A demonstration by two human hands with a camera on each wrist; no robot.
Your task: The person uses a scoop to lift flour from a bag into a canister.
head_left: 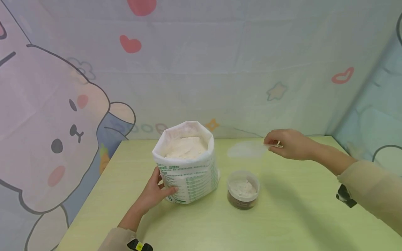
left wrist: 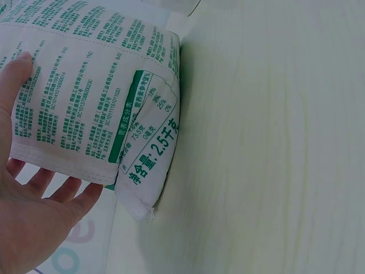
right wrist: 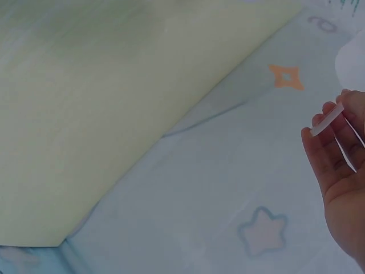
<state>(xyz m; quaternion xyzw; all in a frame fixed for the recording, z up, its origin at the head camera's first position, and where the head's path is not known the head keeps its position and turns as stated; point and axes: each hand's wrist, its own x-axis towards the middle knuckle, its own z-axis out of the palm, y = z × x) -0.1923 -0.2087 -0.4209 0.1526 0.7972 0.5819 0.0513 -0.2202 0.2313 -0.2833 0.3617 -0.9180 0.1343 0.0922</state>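
A white cloth-like bag of flour (head_left: 202,181) with green print stands upright, its top folded open and full of pale powder. My left hand (head_left: 155,193) grips its lower left side, the thumb on the printed face and the other fingers curled round the edge. In the left wrist view the left hand (left wrist: 34,217) is at the bag (left wrist: 74,91). My right hand (head_left: 290,143) pinches the handle of a translucent plastic scoop (head_left: 246,149), raised behind a small tub. In the right wrist view the handle's pale end (right wrist: 328,119) lies across the right fingers (right wrist: 319,154).
The clear round tub (head_left: 242,204), brownish low down, holds white powder and stands just right of the bag. Beneath them is a pale yellow-green table (head_left: 276,223). A printed curtain (head_left: 220,69) hangs along the table's back edge.
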